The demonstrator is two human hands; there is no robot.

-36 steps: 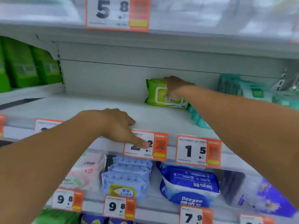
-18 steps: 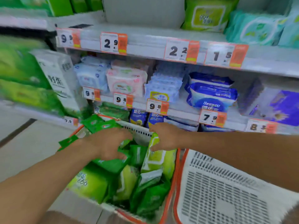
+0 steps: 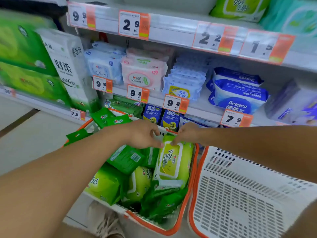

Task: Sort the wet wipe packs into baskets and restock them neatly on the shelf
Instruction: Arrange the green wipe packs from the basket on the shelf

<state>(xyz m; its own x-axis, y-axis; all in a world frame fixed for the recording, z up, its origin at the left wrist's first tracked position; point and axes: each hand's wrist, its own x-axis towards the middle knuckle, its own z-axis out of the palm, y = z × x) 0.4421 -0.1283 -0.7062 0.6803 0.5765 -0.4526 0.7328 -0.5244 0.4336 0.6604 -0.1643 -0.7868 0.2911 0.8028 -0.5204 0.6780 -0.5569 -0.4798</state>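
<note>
A white basket with an orange rim (image 3: 192,182) sits below the shelves, filled with lime-green and dark green wet wipe packs. One lime-green pack with a white flap (image 3: 173,162) stands upright against the basket's right side. My left hand (image 3: 143,134) and my right hand (image 3: 187,134) meet at its top edge, and the fingertips of both pinch it. Several small dark green packs (image 3: 127,158) and other lime packs (image 3: 106,184) lie around it. On the upper shelf stands another lime-green pack (image 3: 240,7).
A second white basket (image 3: 240,194) stands at the right with nothing in it. Teal packs (image 3: 291,16) sit on the upper shelf. Blue, pink and white packs fill the middle shelf (image 3: 202,107) behind price tags. Green tissue bundles (image 3: 25,54) are stacked at left.
A second ago my right hand was on a lime pack on the upper shelf, my left on the shelf edge. Both hands dropped into the full basket and closed on one lime pack's top.
</note>
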